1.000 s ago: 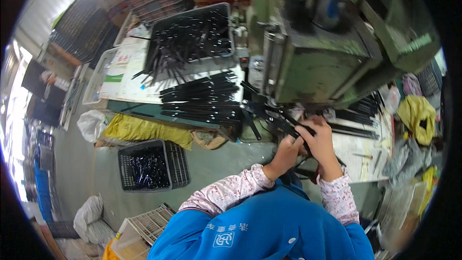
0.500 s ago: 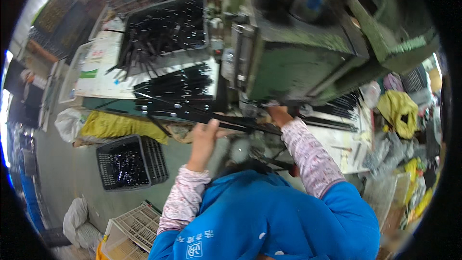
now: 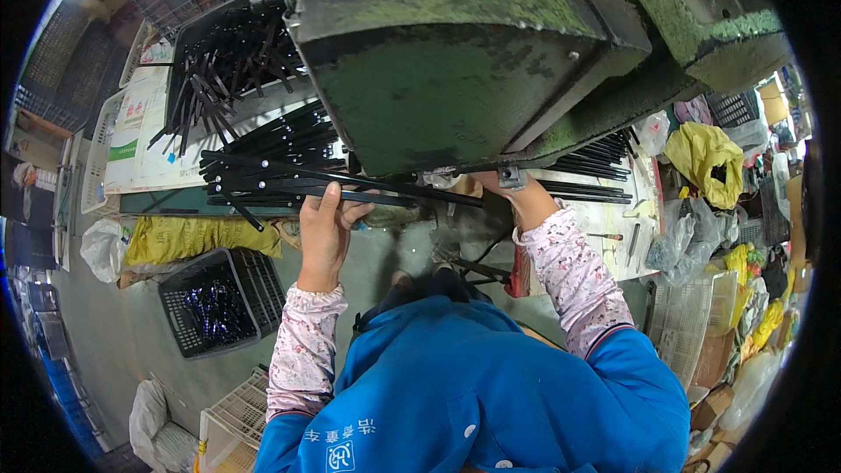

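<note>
My left hand (image 3: 328, 229) grips a long black metal bar (image 3: 350, 193) that runs across under the big green machine (image 3: 473, 61). The bar lies over a stack of similar black bars (image 3: 272, 153) on the bench at the left. My right hand (image 3: 517, 194) reaches in under the machine; its fingers are hidden behind the machine body, so what it holds cannot be made out. Both forearms wear floral sleeves over a blue jacket.
A black crate (image 3: 223, 52) of black rods stands at the back left. On the floor sit a black basket (image 3: 219, 298) of dark parts and a yellow sack (image 3: 197, 241). More black bars (image 3: 596, 162) lie right of the machine, near plastic bags (image 3: 701, 158).
My head has moved closer to the machine, which now fills the top. My hands, together a second ago, have spread apart: the left out along the bar, the right under the machine.
</note>
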Tool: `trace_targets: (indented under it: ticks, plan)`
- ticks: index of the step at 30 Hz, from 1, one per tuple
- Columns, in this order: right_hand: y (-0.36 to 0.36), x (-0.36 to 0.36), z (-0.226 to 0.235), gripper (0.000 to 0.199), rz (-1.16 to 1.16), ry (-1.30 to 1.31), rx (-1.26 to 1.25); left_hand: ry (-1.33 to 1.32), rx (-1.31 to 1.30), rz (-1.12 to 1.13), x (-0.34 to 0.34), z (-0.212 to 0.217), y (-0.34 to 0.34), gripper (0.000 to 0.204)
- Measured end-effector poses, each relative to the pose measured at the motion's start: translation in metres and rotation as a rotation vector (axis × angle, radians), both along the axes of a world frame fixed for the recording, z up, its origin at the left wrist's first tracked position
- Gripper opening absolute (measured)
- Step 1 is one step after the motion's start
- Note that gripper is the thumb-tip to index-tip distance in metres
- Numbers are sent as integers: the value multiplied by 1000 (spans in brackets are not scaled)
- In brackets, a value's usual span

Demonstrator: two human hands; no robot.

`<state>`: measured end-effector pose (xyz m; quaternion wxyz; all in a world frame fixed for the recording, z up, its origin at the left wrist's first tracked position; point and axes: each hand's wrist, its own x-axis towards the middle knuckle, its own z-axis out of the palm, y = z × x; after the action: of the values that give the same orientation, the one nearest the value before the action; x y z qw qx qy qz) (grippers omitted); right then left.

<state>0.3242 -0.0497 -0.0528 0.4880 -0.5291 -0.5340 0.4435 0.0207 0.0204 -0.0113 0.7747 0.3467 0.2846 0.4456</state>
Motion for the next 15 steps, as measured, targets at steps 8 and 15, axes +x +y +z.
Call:
trace_targets:
  ticks: [8,15]
  plan:
    - [0,-74,85,31,-7,-141,39,60,29,13,5,5,-5,28]
    - [-31,-68,73,35,-45,-506,-66,100,64,60,2,6,-8,30]
